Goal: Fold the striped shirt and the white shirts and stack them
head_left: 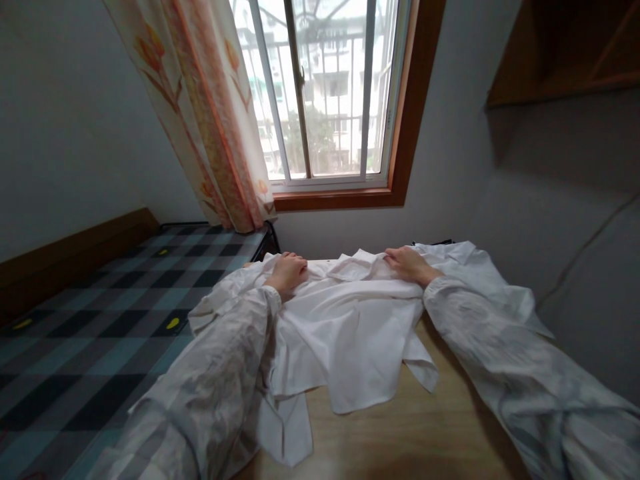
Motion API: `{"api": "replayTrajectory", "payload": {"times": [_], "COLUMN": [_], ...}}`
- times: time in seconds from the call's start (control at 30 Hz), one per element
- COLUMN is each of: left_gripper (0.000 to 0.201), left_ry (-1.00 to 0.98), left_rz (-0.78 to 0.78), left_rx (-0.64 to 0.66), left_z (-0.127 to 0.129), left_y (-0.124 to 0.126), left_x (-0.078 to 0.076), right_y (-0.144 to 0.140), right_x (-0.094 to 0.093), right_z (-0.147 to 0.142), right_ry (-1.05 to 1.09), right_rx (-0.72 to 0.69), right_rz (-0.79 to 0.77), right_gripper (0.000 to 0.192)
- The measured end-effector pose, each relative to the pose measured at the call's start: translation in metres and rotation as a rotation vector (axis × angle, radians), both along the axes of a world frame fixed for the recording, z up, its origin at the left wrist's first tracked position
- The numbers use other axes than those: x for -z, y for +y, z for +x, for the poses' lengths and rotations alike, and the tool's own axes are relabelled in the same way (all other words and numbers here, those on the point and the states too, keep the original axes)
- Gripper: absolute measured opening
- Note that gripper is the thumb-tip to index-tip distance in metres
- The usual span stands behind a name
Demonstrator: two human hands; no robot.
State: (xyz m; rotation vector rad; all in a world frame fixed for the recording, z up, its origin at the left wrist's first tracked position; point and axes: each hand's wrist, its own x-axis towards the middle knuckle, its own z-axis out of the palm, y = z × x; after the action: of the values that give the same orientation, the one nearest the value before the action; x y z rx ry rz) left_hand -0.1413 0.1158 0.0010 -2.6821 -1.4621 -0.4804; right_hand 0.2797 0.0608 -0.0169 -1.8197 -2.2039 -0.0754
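Observation:
A white shirt (350, 340) lies spread and wrinkled over a light wooden table (370, 440). Its lower edge and a narrow strip of cloth hang toward me. My left hand (289, 272) is closed on the cloth at the far left part of the shirt, fingers curled. On the far right part, my right hand (407, 264) pinches the fabric near the collar-like folds. One sleeve spreads to the left under my forearm, and the other drapes past the table's right side. Both fingertips are partly hidden in the folds.
Left of the table is a bed with a checked cover (145, 287) and a wooden headboard (75, 257). A flowered curtain (200, 113) hangs beside a barred window (330, 93) behind the table. At upper right a wooden shelf (555, 60) juts from the wall; a cable (585, 260) runs below it.

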Motion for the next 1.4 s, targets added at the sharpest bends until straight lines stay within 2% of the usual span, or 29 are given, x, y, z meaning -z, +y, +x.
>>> {"api": "replayTrajectory", "payload": {"times": [0.1, 0.2, 0.3, 0.4, 0.5, 0.57, 0.67, 0.73, 0.77, 0.8, 0.87, 0.97, 1.03, 1.13, 1.2, 1.27, 1.33, 1.4], "left_gripper": [0.027, 0.033, 0.031, 0.025, 0.014, 0.021, 0.036, 0.048, 0.054, 0.06, 0.069, 0.077, 0.074, 0.066, 0.059, 0.054, 0.055, 0.077], "left_ry": [-0.379, -0.575, -0.628, -0.606, -0.423, -0.243, -0.09, -0.008, 0.042, 0.095, 0.183, 0.216, 0.186, 0.073, -0.065, -0.146, -0.151, -0.1], "left_rz": [-0.19, -0.308, -0.343, -0.327, -0.148, -0.011, 0.019, -0.031, -0.063, -0.099, -0.165, -0.234, -0.259, -0.238, -0.147, -0.093, -0.128, -0.185], "left_rx": [-0.034, -0.141, -0.264, -0.374, -0.482, -0.393, 0.037, 0.269, 0.32, 0.328, 0.266, 0.162, 0.13, 0.118, 0.184, 0.361, 0.518, 0.609], "left_z": [0.001, 0.003, 0.003, 0.005, 0.012, 0.021, 0.035, 0.038, 0.037, 0.034, 0.024, 0.01, 0.007, 0.009, 0.01, 0.007, 0.002, -0.003], "left_y": [0.008, 0.021, 0.033, 0.037, 0.031, 0.022, 0.004, -0.008, -0.014, -0.019, -0.026, -0.031, -0.035, -0.056, -0.086, -0.126, -0.17, -0.209], "left_x": [-0.002, -0.005, -0.007, -0.007, -0.006, -0.006, -0.002, 0.006, 0.01, 0.015, 0.024, 0.028, 0.022, 0.002, -0.014, -0.025, -0.027, -0.02], "right_y": [0.007, 0.018, 0.027, 0.031, 0.026, 0.019, 0.002, -0.011, -0.016, -0.022, -0.029, -0.033, -0.036, -0.054, -0.083, -0.124, -0.171, -0.216], "right_x": [-0.005, -0.01, -0.009, -0.006, -0.005, -0.005, -0.002, 0.006, 0.012, 0.018, 0.031, 0.041, 0.037, 0.022, 0.012, 0.007, 0.008, 0.014], "right_z": [0.007, 0.011, 0.011, 0.005, -0.006, -0.015, -0.026, -0.029, -0.029, -0.026, -0.017, -0.003, 0.002, 0.001, -0.003, -0.008, -0.012, -0.016], "right_ry": [0.104, 0.289, 0.318, 0.241, 0.171, 0.119, 0.089, 0.098, 0.096, 0.088, 0.062, 0.022, 0.026, 0.145, 0.272, 0.364, 0.397, 0.367], "right_rx": [-0.028, -0.015, 0.072, 0.142, 0.171, 0.103, -0.159, -0.321, -0.361, -0.37, -0.329, -0.252, -0.209, -0.193, -0.235, -0.292, -0.33, -0.407], "right_rz": [-0.014, -0.072, -0.136, -0.081, 0.02, 0.113, 0.202, 0.13, 0.066, 0.0, -0.092, -0.144, -0.168, -0.158, -0.047, 0.123, 0.232, 0.248], "right_gripper": [0.038, 0.041, 0.039, 0.027, 0.032, 0.034, 0.035, 0.039, 0.042, 0.045, 0.053, 0.058, 0.053, 0.047, 0.045, 0.038, 0.029, 0.025]}}
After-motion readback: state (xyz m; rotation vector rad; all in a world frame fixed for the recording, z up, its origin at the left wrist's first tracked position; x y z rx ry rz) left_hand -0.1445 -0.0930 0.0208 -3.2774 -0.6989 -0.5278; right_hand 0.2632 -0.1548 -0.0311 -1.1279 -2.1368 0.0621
